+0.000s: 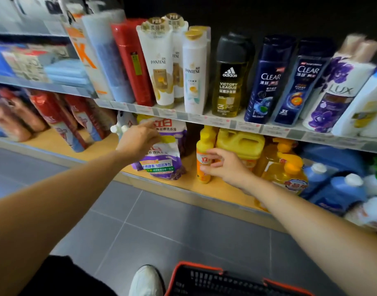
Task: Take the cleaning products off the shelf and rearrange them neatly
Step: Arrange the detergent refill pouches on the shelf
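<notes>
left hand [138, 140] grips purple pouch [162, 167]; right hand [227, 167] holds yellow bottle [203, 178]

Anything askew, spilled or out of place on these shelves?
The purple refill pouch slumps crookedly at the front of the lower shelf, held at its top by the left hand. The small yellow bottle stands ahead of its row, in the right hand. No spill visible.
</notes>
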`<state>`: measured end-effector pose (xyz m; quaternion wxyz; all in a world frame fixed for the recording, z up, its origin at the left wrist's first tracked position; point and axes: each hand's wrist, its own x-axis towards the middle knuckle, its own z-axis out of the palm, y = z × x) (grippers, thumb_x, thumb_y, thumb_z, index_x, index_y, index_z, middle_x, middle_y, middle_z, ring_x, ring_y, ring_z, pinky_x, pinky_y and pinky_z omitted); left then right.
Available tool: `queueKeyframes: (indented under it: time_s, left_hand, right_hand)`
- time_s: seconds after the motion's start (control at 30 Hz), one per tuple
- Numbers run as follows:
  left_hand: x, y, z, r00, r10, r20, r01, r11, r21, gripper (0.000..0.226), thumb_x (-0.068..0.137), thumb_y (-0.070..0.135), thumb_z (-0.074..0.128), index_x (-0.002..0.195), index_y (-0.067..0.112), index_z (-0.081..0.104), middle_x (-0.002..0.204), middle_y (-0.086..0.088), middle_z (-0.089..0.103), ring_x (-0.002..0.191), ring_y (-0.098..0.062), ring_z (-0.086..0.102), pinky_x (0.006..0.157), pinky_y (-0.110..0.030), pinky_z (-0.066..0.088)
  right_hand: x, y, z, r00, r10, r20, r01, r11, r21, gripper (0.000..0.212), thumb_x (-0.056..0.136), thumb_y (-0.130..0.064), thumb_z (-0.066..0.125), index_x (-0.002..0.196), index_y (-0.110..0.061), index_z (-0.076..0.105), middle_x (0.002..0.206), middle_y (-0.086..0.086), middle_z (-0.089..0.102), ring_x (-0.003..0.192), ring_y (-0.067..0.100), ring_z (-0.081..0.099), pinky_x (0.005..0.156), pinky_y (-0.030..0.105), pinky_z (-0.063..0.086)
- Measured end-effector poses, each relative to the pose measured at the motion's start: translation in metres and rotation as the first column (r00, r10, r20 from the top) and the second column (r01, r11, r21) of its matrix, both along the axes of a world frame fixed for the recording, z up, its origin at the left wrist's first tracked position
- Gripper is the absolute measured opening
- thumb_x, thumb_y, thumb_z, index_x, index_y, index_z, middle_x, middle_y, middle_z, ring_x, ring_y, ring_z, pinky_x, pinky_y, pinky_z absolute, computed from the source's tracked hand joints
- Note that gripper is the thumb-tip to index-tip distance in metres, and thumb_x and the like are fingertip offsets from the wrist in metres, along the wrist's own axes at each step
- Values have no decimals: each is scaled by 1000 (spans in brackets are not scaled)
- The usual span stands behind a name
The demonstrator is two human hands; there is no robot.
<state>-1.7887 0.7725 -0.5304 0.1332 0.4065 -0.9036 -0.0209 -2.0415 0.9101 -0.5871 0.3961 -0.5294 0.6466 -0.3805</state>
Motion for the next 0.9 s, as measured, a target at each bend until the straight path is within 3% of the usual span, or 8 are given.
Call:
queueKeyframes:
  time_s: [0.2,0.27,0.33,0.47,0.57,0.67,0.83,0.9]
  left_hand:
    - [20,24,23,983,-134,-124,140,989,40,13,91,8,73,95,-3,78,95,-12,63,89,-34,66,79,-44,57]
    - [21,31,37,972,-130,-194,148,986,78,12,89,8,75,93,-3,78,90,-10,61,85,-33,67,76,-41,56]
    - [14,41,51,959,-118,-256,161,975,153,13,90,12,74,91,-1,78,89,-11,62,84,-29,66,77,-40,56]
    - [-3,64,71,924,-85,-372,188,949,251,20,93,19,72,73,22,70,79,3,60,70,-5,60,66,-20,48]
    - [-16,79,81,903,-10,-429,181,916,359,18,95,23,69,88,7,77,90,-14,70,77,-21,68,71,-35,55]
    - [-24,89,85,889,7,-458,220,870,441,20,95,26,69,98,7,77,95,-16,76,82,-23,72,78,-39,59]
    - [-7,94,75,870,111,-480,265,716,646,48,81,39,74,123,16,71,116,0,76,110,-12,70,97,-27,55]
    - [-1,95,63,876,226,-427,198,638,744,66,74,45,77,133,21,63,123,4,73,116,-11,67,102,-29,52]
  right_hand:
    - [22,3,10,995,96,22,-95,993,-65,90,70,-29,91,148,-25,46,148,0,51,132,14,50,104,33,49]
    - [29,8,18,991,134,17,-132,987,-89,88,72,-31,90,148,-28,45,146,-4,52,128,10,51,95,21,50]
    - [36,14,27,983,174,63,-164,978,-128,78,75,-27,88,144,-26,50,134,-8,60,118,5,59,82,10,50]
    - [49,28,40,961,180,209,-137,970,-202,33,85,-10,78,112,-26,68,96,-17,75,96,6,73,73,19,58]
    - [40,40,52,972,26,235,29,973,-229,5,94,-10,68,95,-9,73,80,-8,77,78,12,76,62,27,58]
    - [28,57,64,973,-19,230,73,970,-231,21,95,-10,66,97,11,68,81,6,78,76,21,76,62,36,61]
    - [4,87,84,983,-30,183,78,962,-263,18,95,-9,66,86,-23,73,86,0,78,72,10,75,59,23,59]
    - [-11,97,93,978,-72,196,124,954,-271,18,96,-10,66,89,-24,73,87,0,78,74,13,76,62,26,61]
